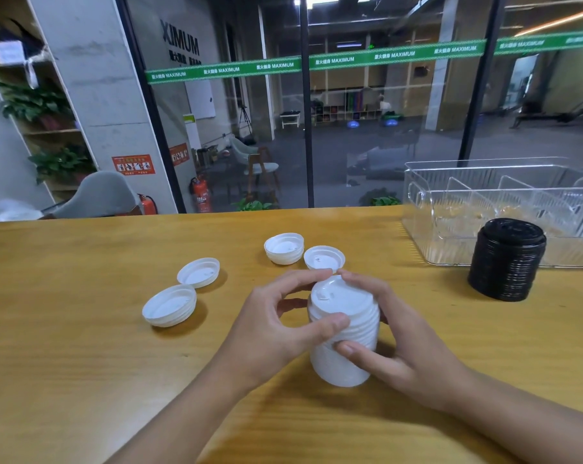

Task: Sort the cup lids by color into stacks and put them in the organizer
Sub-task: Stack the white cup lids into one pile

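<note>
**A:** Head view: which step is this?

**B:** Stacking whites, I judge. Left hand (270, 326) and right hand (407, 349) each hold a closed grip round the tilted white stack (345, 329), low over the table (82, 380).

**A:** Next?

**B:** Probably gathering the loose white lids (169, 309) beyond that stack, leftward. Black stack (506, 259) and organizer (450, 229) sit to its right, open table between.

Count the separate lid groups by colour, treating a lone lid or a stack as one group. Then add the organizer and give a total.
White lid groups: 5 (the held white lid stack and four loose white lid groups)
Black lid stack: 1
Clear organizer: 1
Total: 7
</note>
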{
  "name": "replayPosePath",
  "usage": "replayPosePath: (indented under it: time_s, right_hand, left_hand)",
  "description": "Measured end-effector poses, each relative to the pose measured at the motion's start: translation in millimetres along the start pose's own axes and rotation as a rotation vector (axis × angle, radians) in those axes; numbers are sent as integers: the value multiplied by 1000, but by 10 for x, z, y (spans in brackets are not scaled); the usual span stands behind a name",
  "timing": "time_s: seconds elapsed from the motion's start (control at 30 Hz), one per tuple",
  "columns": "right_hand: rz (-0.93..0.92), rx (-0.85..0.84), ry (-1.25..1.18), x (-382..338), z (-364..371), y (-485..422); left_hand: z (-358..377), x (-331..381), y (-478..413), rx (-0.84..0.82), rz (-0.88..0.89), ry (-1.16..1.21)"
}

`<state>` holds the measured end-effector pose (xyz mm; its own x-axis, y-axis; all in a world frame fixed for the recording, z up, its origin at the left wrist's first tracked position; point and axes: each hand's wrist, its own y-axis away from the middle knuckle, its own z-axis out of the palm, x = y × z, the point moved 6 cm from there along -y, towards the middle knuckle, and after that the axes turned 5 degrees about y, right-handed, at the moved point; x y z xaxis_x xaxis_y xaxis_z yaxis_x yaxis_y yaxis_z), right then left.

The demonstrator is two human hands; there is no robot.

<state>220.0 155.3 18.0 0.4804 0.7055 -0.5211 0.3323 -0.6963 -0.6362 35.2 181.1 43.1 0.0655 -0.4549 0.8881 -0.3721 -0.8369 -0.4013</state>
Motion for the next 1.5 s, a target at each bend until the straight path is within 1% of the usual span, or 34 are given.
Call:
replayPosePath:
  time_s: [0.17, 0.33, 0.43, 0.53, 0.63, 0.67, 0.73, 0.8, 0.93, 1.0, 1.03, 1.07, 1.2, 1.37, 1.5]
  right_hand:
    - [-3, 36, -21, -30, -24, -9]
    - [22, 33, -33, -39, -24, -14]
    - [36, 6, -23, -22, -7, 0]
    - [11, -37, -24, -33, 28, -2]
    - [7, -58, -29, -31, 51, -9]
    - [12, -63, -27, -31, 59, -15]
    - [25, -71, -30, -29, 73, -16]
    - [34, -81, -49, -38, 86, -26]
    - [54, -89, -55, -51, 77, -43]
    - [68, -75, -52, -53, 71, -43]
    - [70, -72, -46, -59, 78, -50]
    - [72, -72, -43, -69, 98, -64]
    - [79, -74, -62, -123, 213, -151]
    - [108, -102, -91, -140, 404, -305]
    - [100, -92, -80, -143, 540, -405]
  left_hand:
    - [13, -42, 10, -14, -22, -11]
    - [35, -67, 22, -39, -49, -9]
    - [53, -65, 6, -68, -54, -15]
    - [52, -71, 4, -109, -69, -24]
    - [-93, -59, -16, -147, -53, -86]
    - [-194, -43, -30, -124, -49, -97]
    - [-444, -32, -75, -23, -69, -102]
    - [-688, -97, -106, 78, -87, -188]
    - [-1120, -334, 56, 225, -110, -510]
    - [-1304, -378, 206, 256, -107, -717]
    - [-1390, -391, 251, 257, -111, -782]
    - [-1483, -409, 284, 260, -135, -807]
    - [-1773, -512, 335, 244, -308, -773]
    - [-1842, -606, 372, 266, -395, -819]
    - [-1857, -606, 339, 290, -364, -839]
